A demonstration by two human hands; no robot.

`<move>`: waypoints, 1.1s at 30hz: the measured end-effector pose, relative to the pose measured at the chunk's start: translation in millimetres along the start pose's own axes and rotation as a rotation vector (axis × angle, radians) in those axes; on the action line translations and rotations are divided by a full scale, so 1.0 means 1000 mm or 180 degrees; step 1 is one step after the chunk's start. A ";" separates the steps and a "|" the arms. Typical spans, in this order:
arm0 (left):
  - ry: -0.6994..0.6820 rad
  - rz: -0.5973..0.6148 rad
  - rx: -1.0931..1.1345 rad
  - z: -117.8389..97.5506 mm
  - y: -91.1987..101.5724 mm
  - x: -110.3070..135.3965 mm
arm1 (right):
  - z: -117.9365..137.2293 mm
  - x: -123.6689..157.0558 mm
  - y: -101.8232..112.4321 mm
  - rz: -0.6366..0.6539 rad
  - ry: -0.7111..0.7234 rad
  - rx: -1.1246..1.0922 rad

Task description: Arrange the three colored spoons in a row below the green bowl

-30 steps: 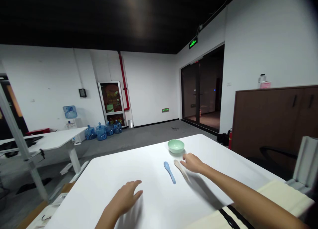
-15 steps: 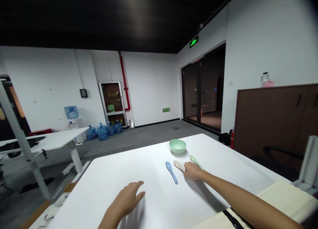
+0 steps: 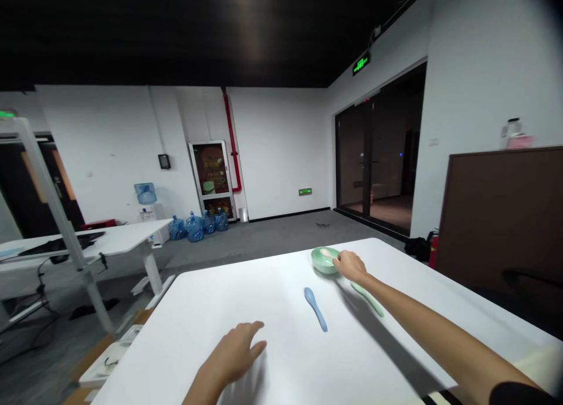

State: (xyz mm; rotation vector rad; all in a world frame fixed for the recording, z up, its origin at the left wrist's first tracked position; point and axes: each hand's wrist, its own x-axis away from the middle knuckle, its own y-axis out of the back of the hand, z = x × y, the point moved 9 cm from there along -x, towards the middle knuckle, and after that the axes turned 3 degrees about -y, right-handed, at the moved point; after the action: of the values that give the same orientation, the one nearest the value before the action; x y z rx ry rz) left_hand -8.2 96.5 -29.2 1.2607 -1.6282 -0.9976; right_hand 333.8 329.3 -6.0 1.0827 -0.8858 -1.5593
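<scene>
My right hand point(image 3: 350, 265) is closed round the handle of a pale beige spoon point(image 3: 326, 253), whose bowl end is over the inside of a green bowl point(image 3: 324, 268). Whether the spoon touches the bowl I cannot tell. A light green spoon point(image 3: 368, 299) lies on the table below my right wrist. Nearer the middle, a blue spoon point(image 3: 315, 309) rests with its handle toward me. My left hand point(image 3: 237, 352) hovers at the lower left with thumb and fingers apart and nothing in it.
The white table point(image 3: 211, 302) carries all these things. Cream cloth point(image 3: 543, 364) shows at the lower right. A second white table point(image 3: 132, 232) with a metal post point(image 3: 65, 217) stands to the left. A brown cabinet point(image 3: 497, 217) is on the right.
My right hand has lifted the beige spoon off the table and carried it forward to the green bowl. The camera view has turned slightly left. My left hand keeps its open pose.
</scene>
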 end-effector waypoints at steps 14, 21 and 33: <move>0.0054 0.0030 0.0079 0.002 -0.004 -0.005 | -0.014 -0.041 -0.056 0.0297 -0.0272 0.0080; 0.0081 0.0049 0.0047 0.010 -0.007 -0.007 | -0.011 -0.032 -0.045 0.0290 -0.0242 0.0020; 0.0018 0.0013 -0.0036 0.001 0.001 -0.001 | -0.010 0.061 0.032 0.0113 0.0412 -0.0294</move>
State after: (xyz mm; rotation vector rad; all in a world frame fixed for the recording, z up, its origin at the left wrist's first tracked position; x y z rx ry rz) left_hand -9.8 97.5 -28.4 1.2510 -1.6181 -0.9986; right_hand 347.7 262.5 7.3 1.0832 -0.7346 -1.4690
